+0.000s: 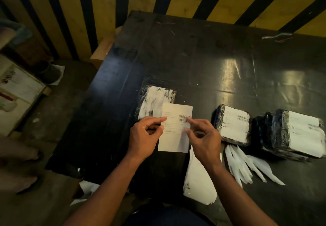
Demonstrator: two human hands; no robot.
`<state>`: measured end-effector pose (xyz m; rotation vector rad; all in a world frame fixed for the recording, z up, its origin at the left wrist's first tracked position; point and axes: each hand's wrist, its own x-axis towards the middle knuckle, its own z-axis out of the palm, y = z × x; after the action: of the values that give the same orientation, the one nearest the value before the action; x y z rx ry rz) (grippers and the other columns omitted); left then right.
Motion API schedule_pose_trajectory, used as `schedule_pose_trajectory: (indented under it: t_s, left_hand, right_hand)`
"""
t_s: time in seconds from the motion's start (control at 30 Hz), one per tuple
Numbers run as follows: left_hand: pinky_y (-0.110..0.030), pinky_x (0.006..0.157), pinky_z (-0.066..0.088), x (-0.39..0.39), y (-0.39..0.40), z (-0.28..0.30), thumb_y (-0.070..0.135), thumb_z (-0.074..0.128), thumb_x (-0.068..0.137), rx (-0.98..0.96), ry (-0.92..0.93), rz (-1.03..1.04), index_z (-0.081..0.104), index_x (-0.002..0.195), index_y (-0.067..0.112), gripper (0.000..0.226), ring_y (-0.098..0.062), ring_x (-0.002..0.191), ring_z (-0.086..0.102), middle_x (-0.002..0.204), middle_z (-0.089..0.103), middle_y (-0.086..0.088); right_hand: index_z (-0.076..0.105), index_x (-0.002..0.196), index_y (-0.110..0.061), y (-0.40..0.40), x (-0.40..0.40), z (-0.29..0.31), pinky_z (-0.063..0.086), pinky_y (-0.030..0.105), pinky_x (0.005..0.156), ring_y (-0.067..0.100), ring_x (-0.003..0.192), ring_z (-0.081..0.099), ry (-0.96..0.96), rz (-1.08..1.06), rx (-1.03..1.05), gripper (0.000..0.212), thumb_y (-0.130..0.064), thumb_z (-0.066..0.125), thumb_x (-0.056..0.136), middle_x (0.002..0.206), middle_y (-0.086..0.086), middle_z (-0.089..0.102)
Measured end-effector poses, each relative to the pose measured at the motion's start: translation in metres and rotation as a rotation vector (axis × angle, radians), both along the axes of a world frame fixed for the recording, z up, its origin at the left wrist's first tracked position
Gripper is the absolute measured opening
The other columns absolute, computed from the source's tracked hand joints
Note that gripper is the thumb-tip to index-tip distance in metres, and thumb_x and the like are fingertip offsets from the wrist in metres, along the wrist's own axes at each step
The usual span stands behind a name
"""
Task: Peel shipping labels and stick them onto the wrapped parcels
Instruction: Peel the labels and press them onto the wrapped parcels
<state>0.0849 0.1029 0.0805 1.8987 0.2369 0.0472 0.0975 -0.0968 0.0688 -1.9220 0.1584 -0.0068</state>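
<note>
A white shipping label with barcodes is held up over the black table. My left hand pinches its left edge between thumb and fingers. My right hand pinches the right side, index finger stretched onto the barcode area. Behind the label lies a black wrapped parcel with a torn white patch on top. To the right sit two wrapped parcels with labels on them, one close and one at the right edge.
A stack of white label sheets lies near the table's front edge. Several peeled backing strips fan out beside it. A yellow and black striped wall stands behind. Boxes and paper scraps lie on the floor at left.
</note>
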Motion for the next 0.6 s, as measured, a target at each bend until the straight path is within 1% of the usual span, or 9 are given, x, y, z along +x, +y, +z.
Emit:
schedule_pose_trajectory:
  t_s: [0.07, 0.13, 0.23, 0.33, 0.43, 0.5, 0.6]
  left_hand:
    - [-0.025, 0.082, 0.063, 0.01, 0.012, -0.002, 0.006, 0.077, 0.09, 0.024, 0.028, -0.02, 0.076, 0.119, 0.024, 0.034, -0.006, 0.099, 0.072, 0.119, 0.071, 0.01]
    - [-0.021, 0.081, 0.062, 0.024, 0.025, -0.005, 0.008, 0.079, 0.089, 0.055, 0.071, -0.038, 0.075, 0.12, 0.025, 0.036, -0.004, 0.099, 0.071, 0.124, 0.07, 0.008]
    - [-0.019, 0.08, 0.061, 0.05, 0.045, -0.009, 0.008, 0.08, 0.087, 0.138, 0.126, -0.055, 0.075, 0.121, 0.026, 0.039, -0.001, 0.098, 0.069, 0.128, 0.068, 0.007]
    - [-0.02, 0.082, 0.06, 0.075, 0.061, -0.015, 0.006, 0.079, 0.087, 0.198, 0.154, -0.067, 0.074, 0.122, 0.026, 0.04, 0.002, 0.095, 0.066, 0.129, 0.067, 0.005]
    - [-0.013, 0.078, 0.054, 0.098, 0.072, -0.024, 0.005, 0.079, 0.087, 0.251, 0.165, -0.072, 0.074, 0.123, 0.024, 0.041, 0.007, 0.09, 0.062, 0.127, 0.067, 0.005]
    - [-0.009, 0.075, 0.05, 0.112, 0.077, -0.03, 0.005, 0.079, 0.087, 0.283, 0.172, -0.08, 0.073, 0.125, 0.023, 0.042, 0.006, 0.088, 0.063, 0.126, 0.068, 0.005]
    - [-0.008, 0.073, 0.05, 0.128, 0.082, -0.041, 0.006, 0.08, 0.087, 0.313, 0.192, -0.096, 0.073, 0.126, 0.022, 0.043, 0.004, 0.088, 0.064, 0.126, 0.068, 0.004]
  right_hand:
    - [0.076, 0.115, -0.024, 0.009, 0.005, -0.003, 0.059, 0.014, 0.077, 0.0, 0.092, 0.066, -0.001, 0.001, -0.005, 0.035, -0.007, 0.082, 0.086, 0.109, -0.017, 0.066]
    - [0.076, 0.115, -0.024, 0.02, 0.015, -0.007, 0.057, 0.012, 0.075, -0.002, 0.09, 0.066, 0.002, 0.012, -0.018, 0.035, -0.005, 0.081, 0.086, 0.108, -0.018, 0.065]
    - [0.076, 0.117, -0.018, 0.037, 0.038, -0.016, 0.055, 0.009, 0.074, -0.003, 0.085, 0.066, 0.001, 0.029, -0.058, 0.033, -0.006, 0.081, 0.086, 0.109, -0.01, 0.067]
    - [0.077, 0.117, -0.014, 0.056, 0.064, -0.025, 0.051, 0.003, 0.071, -0.003, 0.079, 0.066, -0.013, 0.029, -0.113, 0.032, -0.006, 0.08, 0.087, 0.111, -0.006, 0.068]
    - [0.077, 0.116, -0.011, 0.072, 0.088, -0.036, 0.048, 0.0, 0.069, -0.001, 0.079, 0.064, -0.004, 0.009, -0.157, 0.03, -0.006, 0.08, 0.087, 0.111, -0.002, 0.069]
    - [0.077, 0.116, -0.011, 0.08, 0.101, -0.044, 0.047, -0.001, 0.068, -0.001, 0.076, 0.063, 0.017, -0.007, -0.187, 0.029, -0.005, 0.079, 0.087, 0.11, -0.001, 0.069]
    - [0.077, 0.117, -0.011, 0.088, 0.115, -0.053, 0.05, 0.0, 0.069, 0.001, 0.078, 0.064, 0.056, -0.019, -0.218, 0.029, -0.006, 0.078, 0.088, 0.112, -0.004, 0.068]
